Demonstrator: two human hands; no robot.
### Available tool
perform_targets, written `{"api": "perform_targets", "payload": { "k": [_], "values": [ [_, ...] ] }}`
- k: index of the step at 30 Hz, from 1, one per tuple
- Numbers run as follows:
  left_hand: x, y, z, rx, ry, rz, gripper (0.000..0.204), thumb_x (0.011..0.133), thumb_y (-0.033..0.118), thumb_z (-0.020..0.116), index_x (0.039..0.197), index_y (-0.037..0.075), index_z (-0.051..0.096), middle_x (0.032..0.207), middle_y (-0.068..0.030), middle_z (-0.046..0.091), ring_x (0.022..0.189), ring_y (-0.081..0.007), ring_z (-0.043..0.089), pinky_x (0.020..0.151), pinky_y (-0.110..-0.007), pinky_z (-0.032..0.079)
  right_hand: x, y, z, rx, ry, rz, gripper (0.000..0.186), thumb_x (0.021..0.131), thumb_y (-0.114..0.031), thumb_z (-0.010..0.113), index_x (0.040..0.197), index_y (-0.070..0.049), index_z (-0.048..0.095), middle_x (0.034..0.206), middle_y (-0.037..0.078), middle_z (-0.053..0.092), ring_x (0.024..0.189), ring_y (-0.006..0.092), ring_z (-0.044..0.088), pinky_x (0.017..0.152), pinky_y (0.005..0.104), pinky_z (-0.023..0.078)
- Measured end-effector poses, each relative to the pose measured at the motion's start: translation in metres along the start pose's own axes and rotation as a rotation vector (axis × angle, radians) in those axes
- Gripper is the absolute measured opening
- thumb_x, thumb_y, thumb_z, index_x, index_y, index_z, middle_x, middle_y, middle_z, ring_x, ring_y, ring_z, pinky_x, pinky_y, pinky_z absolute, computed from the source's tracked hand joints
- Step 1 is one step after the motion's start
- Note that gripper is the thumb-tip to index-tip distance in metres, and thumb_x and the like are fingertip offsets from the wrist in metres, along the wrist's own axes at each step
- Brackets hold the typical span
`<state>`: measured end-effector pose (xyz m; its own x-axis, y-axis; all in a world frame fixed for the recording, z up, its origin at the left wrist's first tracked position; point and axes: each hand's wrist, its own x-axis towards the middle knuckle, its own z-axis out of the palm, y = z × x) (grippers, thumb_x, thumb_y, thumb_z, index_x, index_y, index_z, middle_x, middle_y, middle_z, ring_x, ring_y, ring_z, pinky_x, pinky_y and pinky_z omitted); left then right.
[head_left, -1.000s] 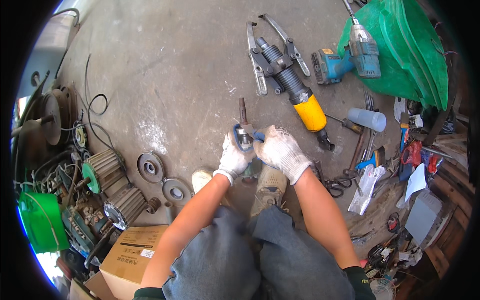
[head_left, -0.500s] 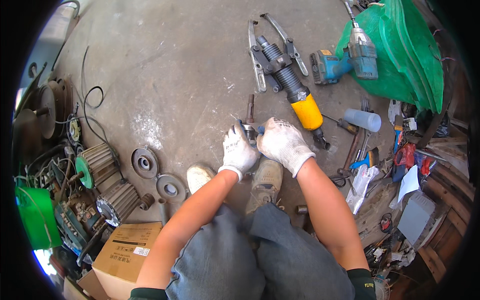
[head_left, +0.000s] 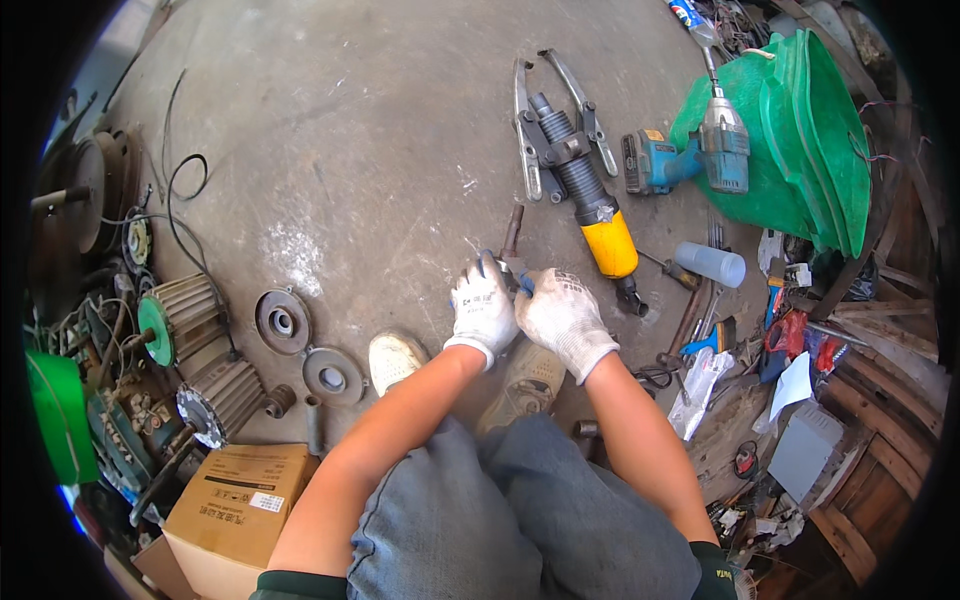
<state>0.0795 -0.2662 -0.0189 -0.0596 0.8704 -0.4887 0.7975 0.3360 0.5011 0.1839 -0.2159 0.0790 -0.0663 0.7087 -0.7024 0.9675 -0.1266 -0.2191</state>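
Observation:
Both my hands wear white gloves with bluish palms and meet close together above my shoes. Fingers curled, my left hand (head_left: 485,308) grips a metal shaft (head_left: 513,232) whose brown, worn end points away from me. A shiny, wider part of the shaft shows between the hands, and the rest is hidden by the gloves. My right hand (head_left: 565,318) is closed just beside it with the fingers bent in. Whatever it pinches is covered by the glove. Beyond the right hand lies a hydraulic gear puller (head_left: 585,185) with two steel jaws and a yellow body.
A blue cordless impact wrench (head_left: 690,155) rests by a green sack-like container (head_left: 790,140) at the far right. A translucent cup (head_left: 712,263), hammer and brushes lie at right. At left are two motor end covers (head_left: 283,320), finned rotors (head_left: 190,310) and a cardboard box (head_left: 240,500).
The shaft leans a little further to the right. Both hands remain together around it. The floor items have shifted in the picture as my head moved.

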Motion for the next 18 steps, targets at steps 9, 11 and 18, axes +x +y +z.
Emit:
{"api": "perform_targets", "payload": {
  "k": [9,11,18],
  "values": [
    [-0.012,-0.002,0.009,-0.003,-0.008,-0.041,0.081,0.084,0.039,0.065,0.144,-0.005,0.031,0.129,-0.0269,0.048,0.118,-0.0436,0.049,0.1,-0.054,0.039,-0.008,-0.008,-0.009,0.055,-0.134,0.132,0.043,0.09,-0.034,0.052,0.117,-0.003,0.065,0.114,0.026,0.065,0.112,0.039,0.061,0.099,0.0451,0.048],
    [-0.008,0.006,0.004,0.051,-0.026,-0.004,0.08,0.085,0.037,0.064,0.143,-0.006,0.031,0.127,-0.0269,0.05,0.117,-0.0429,0.05,0.098,-0.055,0.039,-0.006,0.003,-0.003,0.07,-0.074,0.046,0.043,0.089,-0.033,0.054,0.116,-0.002,0.065,0.117,0.026,0.064,0.113,0.0389,0.061,0.1,0.0449,0.047],
    [-0.003,0.014,0.012,0.072,0.024,0.035,0.074,0.085,0.034,0.063,0.14,-0.007,0.035,0.126,-0.0246,0.053,0.114,-0.0415,0.053,0.095,-0.057,0.041,0.002,-0.002,0.004,0.049,-0.041,0.104,0.042,0.087,-0.032,0.056,0.114,-0.001,0.064,0.115,0.026,0.066,0.111,0.0381,0.063,0.097,0.0451,0.049]
  ]
}}
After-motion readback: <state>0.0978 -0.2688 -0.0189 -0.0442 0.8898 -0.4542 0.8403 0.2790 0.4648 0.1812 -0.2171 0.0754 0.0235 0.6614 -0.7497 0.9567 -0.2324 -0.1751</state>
